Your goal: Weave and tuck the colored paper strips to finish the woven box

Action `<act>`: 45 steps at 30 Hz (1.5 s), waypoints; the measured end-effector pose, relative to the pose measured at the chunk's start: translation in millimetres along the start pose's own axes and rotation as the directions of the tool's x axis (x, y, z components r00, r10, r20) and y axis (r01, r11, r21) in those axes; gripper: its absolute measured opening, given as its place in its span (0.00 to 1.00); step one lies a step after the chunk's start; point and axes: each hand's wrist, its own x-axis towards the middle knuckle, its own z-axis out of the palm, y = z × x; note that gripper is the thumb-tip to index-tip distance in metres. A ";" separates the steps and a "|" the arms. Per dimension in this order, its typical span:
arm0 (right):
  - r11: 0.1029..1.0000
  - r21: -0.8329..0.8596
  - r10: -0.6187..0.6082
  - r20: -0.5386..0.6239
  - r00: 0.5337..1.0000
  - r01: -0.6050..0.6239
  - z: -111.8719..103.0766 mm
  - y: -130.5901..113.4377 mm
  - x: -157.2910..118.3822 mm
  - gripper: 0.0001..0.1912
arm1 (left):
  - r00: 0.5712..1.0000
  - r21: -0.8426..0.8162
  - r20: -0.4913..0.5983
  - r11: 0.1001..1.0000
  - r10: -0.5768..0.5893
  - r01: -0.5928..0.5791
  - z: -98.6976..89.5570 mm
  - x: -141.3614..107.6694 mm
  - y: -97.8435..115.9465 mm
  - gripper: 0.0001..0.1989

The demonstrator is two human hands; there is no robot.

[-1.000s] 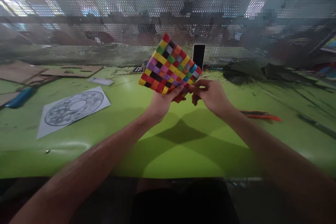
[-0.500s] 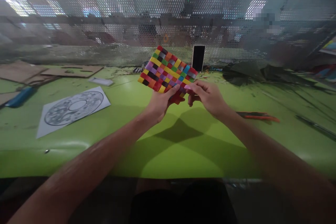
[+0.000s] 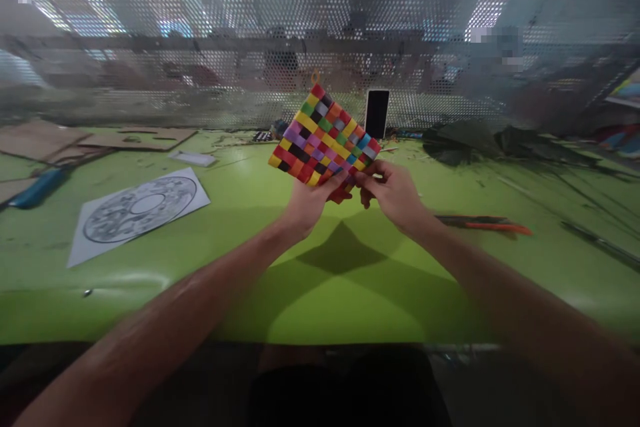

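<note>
A woven mat of colourful strips (image 3: 320,137) is held up above the table, tilted with one corner upward. Its checks are red, yellow, orange, purple, green, blue, black and grey. My left hand (image 3: 307,203) grips the lower edge, thumb lying across the front and fingers hidden behind. At the lower right edge my right hand (image 3: 395,190) is closed, thumb and forefinger pinching the weave close to my left thumb. A red part of the mat hangs just below, between the two hands.
On the green table (image 3: 240,260) lie a printed ring-pattern sheet (image 3: 145,207), cut cardboard (image 3: 45,140), a blue-handled tool (image 3: 40,188) and an orange-handled tool (image 3: 495,225). A dark-screened phone (image 3: 377,113) stands behind the mat, before a perforated screen (image 3: 220,67). Dark leaves (image 3: 465,140) lie right.
The mat has turned slightly clockwise and shifted a little right. A pink strip end that showed at my right fingertips is now folded down or covered by them.
</note>
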 end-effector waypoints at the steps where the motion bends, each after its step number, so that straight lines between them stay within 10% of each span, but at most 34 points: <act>1: 1.000 0.007 -0.009 -0.020 1.000 0.009 1.6 1.0 -0.7 0.19 | 1.000 -0.014 -0.003 1.000 -0.016 0.016 -0.4 0.3 -1.1 0.17; 10: 0.989 0.151 -0.014 0.089 0.996 0.000 -2.4 -0.2 2.6 0.19 | 0.980 -0.157 -0.114 0.977 -0.164 0.145 -0.5 3.2 5.2 0.17; 28: 0.989 -0.121 -0.092 -0.012 0.996 0.089 -0.4 -1.4 0.9 0.20 | 0.999 0.100 -0.039 0.995 0.026 -0.022 -4.9 4.7 -2.8 0.20; 35: 0.583 -0.641 -0.453 0.254 0.855 0.499 -22.1 -15.4 4.9 0.13 | 0.984 0.185 0.163 0.977 0.071 -0.101 -15.3 14.1 14.8 0.19; 45: 0.542 -0.592 -0.493 0.351 0.796 0.597 -15.2 3.4 10.2 0.08 | 0.918 0.340 0.397 0.933 -0.029 -0.118 -18.1 11.1 11.9 0.16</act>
